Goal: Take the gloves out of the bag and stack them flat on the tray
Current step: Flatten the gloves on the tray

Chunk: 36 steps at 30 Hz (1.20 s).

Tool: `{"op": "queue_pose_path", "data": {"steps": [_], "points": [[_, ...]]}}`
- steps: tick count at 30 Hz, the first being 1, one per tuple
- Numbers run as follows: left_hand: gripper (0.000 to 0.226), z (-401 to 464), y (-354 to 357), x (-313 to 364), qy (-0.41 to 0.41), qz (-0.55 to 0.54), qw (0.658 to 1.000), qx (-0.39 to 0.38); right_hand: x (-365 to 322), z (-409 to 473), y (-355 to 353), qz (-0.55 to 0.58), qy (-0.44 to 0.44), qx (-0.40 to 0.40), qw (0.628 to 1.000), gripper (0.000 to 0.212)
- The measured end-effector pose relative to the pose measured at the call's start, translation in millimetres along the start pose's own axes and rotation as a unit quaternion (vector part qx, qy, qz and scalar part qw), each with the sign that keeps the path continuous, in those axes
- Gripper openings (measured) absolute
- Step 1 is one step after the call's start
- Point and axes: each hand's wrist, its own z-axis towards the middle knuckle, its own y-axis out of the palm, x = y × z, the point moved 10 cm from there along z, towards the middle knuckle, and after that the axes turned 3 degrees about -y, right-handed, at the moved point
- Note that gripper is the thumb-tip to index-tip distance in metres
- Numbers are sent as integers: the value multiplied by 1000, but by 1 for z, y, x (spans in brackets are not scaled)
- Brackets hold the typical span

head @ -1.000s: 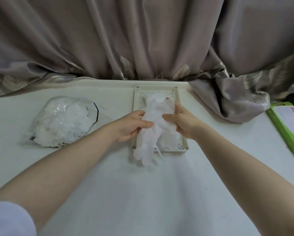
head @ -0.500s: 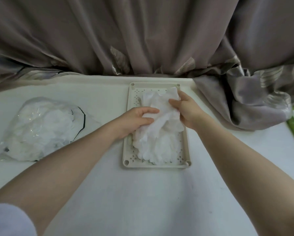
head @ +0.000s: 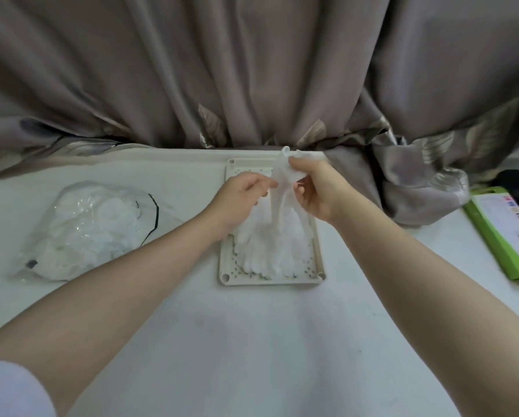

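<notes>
A cream perforated tray (head: 226,267) lies on the white table at centre, with white gloves (head: 270,248) piled in it. Above the tray's far half my right hand (head: 317,191) pinches the cuff end of a thin white glove (head: 278,188), which hangs down to the pile. My left hand (head: 241,197) pinches the same glove from the left, just below that. A clear plastic bag (head: 86,230) full of white gloves lies on the table to the left, apart from both hands.
Grey-brown curtains (head: 252,70) hang along the table's far edge, and one fold (head: 417,188) spills onto the table right of the tray. A green package (head: 505,233) lies at the right edge, with a dark object (head: 517,182) behind it.
Both hands have lifted the glove's top end up off the pile in the tray. Before that the glove moved from the tray's near edge onto it.
</notes>
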Motion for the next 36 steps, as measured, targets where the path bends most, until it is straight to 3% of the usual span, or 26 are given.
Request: {"op": "queue_pose_path", "data": {"steps": [3,5,7,10,13,14,16,18,19,21,24,27,30,32,36], "points": [[34,-16,24,13,-26,-141,984,-106,-8,-21,26,-32,-24,-92,995,21],[40,-20,29,15,-38,-206,970,-125,-9,-37,40,-72,-33,-160,984,34],[47,-22,29,9,-70,-264,955,-119,-11,-46,40,-122,-49,-171,976,40],[38,-25,34,-2,-108,-324,928,-147,-31,-44,20,-217,-181,-62,957,21],[31,-28,40,-23,-194,-375,893,-156,-48,-41,-14,-289,-286,98,908,3],[28,-28,40,-30,-218,-366,892,-152,-40,-34,-25,-310,-255,124,908,17],[26,-27,42,-44,-258,-352,886,-158,4,-13,-40,-316,-69,88,942,59],[32,-24,45,-55,-281,-323,887,-175,51,-11,-37,-259,110,-11,959,74],[33,-22,47,-61,-293,-302,889,-182,63,-11,-33,-229,141,-53,962,72],[33,-12,46,-77,-317,-255,898,-172,70,-1,-29,-190,133,-86,969,55],[28,6,34,-96,-312,-186,924,-120,69,23,-41,-207,85,-26,974,32],[16,19,26,-106,-287,-119,944,-109,61,49,-48,-223,36,28,974,31],[34,29,26,-107,-260,-160,948,-87,51,67,-47,-270,-19,41,962,28],[39,36,21,-99,-212,-189,957,-52,47,75,-41,-287,-38,24,957,24],[41,39,10,-87,-123,-57,990,-41,46,81,-33,-257,-58,-41,964,35]]}}
